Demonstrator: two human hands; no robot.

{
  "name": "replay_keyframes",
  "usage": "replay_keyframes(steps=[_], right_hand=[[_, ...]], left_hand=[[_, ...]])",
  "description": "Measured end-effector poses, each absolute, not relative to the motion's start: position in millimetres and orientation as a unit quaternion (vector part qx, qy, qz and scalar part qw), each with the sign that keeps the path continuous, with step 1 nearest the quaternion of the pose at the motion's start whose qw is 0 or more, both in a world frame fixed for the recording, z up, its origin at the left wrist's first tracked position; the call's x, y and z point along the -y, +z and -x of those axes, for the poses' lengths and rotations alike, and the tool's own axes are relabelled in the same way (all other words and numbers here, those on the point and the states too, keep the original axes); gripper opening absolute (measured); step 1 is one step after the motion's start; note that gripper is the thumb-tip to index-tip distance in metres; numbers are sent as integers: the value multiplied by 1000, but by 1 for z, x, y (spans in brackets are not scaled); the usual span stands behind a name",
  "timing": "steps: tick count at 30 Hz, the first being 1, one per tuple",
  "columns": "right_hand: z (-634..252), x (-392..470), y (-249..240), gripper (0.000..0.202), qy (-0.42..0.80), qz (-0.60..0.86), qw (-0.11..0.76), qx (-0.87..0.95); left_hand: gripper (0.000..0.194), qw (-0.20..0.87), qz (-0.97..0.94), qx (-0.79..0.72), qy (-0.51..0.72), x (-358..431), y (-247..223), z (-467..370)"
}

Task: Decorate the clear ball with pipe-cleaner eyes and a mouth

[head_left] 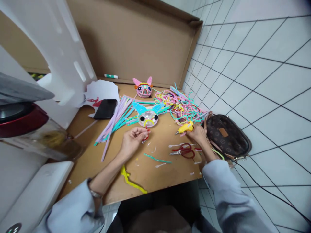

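Your right hand (pixel 198 133) is closed on the yellow glue gun (pixel 186 127), over the right side of the table (pixel 165 139); the gun's long axis slants, nozzle pointing left and slightly toward you. Your left hand (pixel 133 137), well apart from the right, pinches a red strip (pixel 148 130) between thumb and fingers, just on your side of the clear animal head (pixel 148 117), whose blue ears point away from you. The strip curls near your fingertips.

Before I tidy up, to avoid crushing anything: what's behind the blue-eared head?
Fuzzy stems and, farther back, the pink-eared head; whatever the blue-eared head covers is hidden.
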State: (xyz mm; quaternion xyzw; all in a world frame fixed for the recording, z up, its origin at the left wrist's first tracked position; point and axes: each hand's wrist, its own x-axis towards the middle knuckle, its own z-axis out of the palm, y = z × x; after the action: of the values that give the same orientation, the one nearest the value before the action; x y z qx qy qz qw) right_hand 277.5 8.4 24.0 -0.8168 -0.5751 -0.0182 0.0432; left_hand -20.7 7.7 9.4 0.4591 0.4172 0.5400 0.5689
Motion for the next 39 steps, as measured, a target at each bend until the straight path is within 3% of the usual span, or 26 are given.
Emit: replay_keyframes(steps=[5,6,7,9,11,13,16,20,39], right_hand=[[-262,2,41,27,-84,797,94,591],[-252,7,44,23,-84,782,116,607],[-240,11,46,17,-61,748,193,632],[-209,15,47,18,68,640,353,679],[-175,14,42,23,128,589,388,697],[-145,6,36,24,291,534,442,660],[-118,-11,32,31,492,476,458,568],[-108,-27,35,37,592,423,456,513],[-99,-15,26,39,559,437,530,464]], left_hand=[[34,577,-462,-412,533,-7,9,21],[34,579,-461,-409,533,-7,9,21],[34,583,-462,-405,532,-7,9,21],[35,586,-462,-395,536,-6,10,21],[34,582,-461,-393,542,-6,12,22],[33,578,-463,-393,546,-6,14,23],[34,576,-448,-387,563,-8,17,26],[37,573,-411,-394,589,-11,18,29],[32,529,-455,-418,582,-9,15,28]])
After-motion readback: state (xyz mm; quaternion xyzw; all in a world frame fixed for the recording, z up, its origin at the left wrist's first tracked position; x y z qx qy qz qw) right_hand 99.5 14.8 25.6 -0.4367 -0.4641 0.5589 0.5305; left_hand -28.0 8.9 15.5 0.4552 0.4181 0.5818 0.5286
